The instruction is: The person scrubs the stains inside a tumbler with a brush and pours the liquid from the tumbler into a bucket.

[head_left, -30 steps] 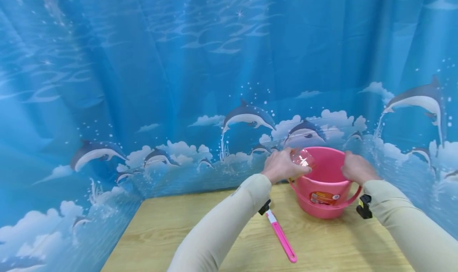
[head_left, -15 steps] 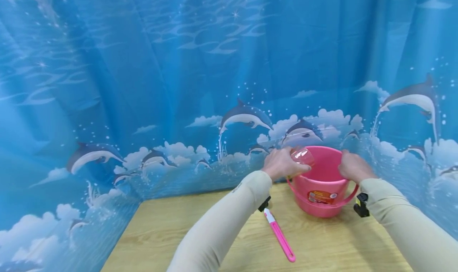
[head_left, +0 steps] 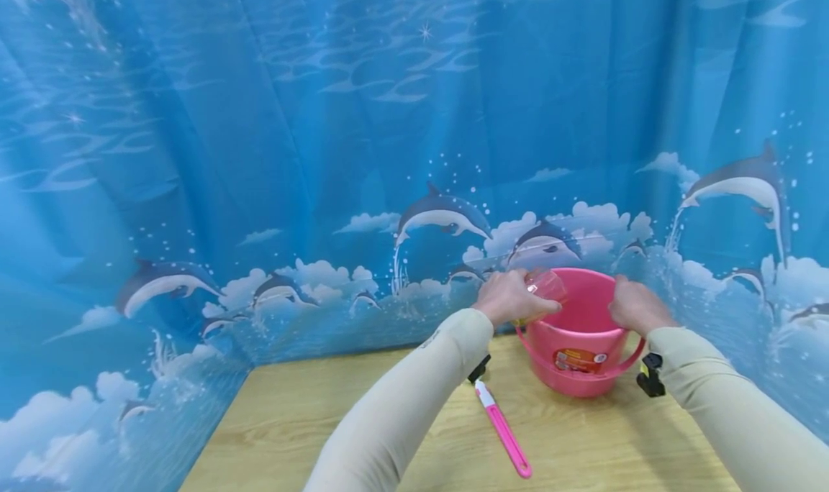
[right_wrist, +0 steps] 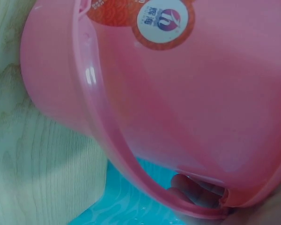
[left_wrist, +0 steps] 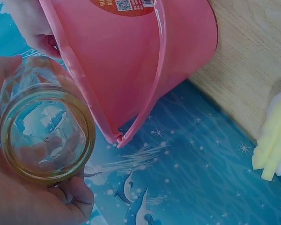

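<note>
My left hand [head_left: 514, 298] grips a clear drinking glass [head_left: 549, 285] at the left of the pink bucket's [head_left: 576, 388] rim. In the left wrist view the round base of the glass [left_wrist: 49, 136] faces the camera, and its mouth points away towards the bucket. My right hand [head_left: 641, 306] holds the bucket by its right rim, near the handle joint. Some of its fingers [right_wrist: 196, 190] show behind the bucket in the right wrist view. The bucket stands upright, its handle [head_left: 622, 368] hanging down at the front. What lies at its bottom is hidden.
A pink-handled tool [head_left: 505, 431] with a white neck lies on the wooden table [head_left: 304, 413], its far end hidden by my left wrist. A pale yellow and white spongy piece [left_wrist: 274, 136] shows in the left wrist view. A blue dolphin curtain [head_left: 337, 154] hangs behind.
</note>
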The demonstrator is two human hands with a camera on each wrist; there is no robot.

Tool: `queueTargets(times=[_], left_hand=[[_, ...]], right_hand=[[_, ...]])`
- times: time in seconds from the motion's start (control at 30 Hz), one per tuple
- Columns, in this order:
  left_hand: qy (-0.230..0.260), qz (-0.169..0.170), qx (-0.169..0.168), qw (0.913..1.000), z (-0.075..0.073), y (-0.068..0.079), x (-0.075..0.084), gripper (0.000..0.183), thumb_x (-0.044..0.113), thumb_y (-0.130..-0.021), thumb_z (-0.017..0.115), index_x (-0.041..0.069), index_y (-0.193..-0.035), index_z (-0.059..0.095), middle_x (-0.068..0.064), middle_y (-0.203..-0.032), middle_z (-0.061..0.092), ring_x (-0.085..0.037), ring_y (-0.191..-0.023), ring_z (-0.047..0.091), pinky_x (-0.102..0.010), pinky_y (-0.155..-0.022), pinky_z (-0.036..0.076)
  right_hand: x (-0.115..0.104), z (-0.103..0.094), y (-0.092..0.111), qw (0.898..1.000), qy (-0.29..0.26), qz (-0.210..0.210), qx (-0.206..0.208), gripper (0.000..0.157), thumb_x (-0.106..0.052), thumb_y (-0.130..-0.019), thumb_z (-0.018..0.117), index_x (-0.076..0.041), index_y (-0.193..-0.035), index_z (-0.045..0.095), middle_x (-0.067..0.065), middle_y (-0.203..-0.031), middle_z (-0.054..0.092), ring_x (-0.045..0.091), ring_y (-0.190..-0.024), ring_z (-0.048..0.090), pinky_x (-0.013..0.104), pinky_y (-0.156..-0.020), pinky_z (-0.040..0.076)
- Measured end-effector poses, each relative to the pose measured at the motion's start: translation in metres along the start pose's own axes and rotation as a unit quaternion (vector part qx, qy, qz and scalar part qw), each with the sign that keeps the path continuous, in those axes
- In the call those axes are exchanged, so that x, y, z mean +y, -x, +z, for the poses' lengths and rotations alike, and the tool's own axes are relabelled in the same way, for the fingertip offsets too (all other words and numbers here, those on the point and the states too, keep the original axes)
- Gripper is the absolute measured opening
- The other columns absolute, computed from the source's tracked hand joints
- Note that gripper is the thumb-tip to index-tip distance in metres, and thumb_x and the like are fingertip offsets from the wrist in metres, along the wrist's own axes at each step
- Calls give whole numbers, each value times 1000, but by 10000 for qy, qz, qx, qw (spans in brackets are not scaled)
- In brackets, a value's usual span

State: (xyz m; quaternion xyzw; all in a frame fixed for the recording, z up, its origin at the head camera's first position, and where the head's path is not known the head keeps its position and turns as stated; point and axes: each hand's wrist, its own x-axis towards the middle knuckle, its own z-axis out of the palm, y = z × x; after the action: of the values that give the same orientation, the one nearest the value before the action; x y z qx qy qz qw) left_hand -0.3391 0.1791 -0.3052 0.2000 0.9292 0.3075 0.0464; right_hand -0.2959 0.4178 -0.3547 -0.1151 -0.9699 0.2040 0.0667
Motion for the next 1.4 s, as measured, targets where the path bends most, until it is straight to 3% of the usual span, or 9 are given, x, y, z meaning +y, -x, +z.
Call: queueTargets(times=[0.67, 1.4], left_hand=[[-318, 118, 50, 9994, -2, 1, 6, 68, 53, -66, 88, 28, -124, 61, 8, -101, 62, -16, -101, 52, -34, -60, 55], [-617, 182, -68, 9979, -5, 1, 10, 59, 55, -68, 87, 27, -114, 64, 9, -99, 62, -15, -99, 52, -36, -65, 54]], right_hand=[[1, -1, 1, 10000, 14, 20, 30, 46, 1, -92, 48, 22, -131, 33, 35, -104, 59, 41, -89, 63, 50, -71, 58], [0, 1, 1, 10000, 50, -2, 72, 43, 2, -92, 50, 21, -128, 36, 35, -102, 59, 42, -90, 63, 53, -74, 58]])
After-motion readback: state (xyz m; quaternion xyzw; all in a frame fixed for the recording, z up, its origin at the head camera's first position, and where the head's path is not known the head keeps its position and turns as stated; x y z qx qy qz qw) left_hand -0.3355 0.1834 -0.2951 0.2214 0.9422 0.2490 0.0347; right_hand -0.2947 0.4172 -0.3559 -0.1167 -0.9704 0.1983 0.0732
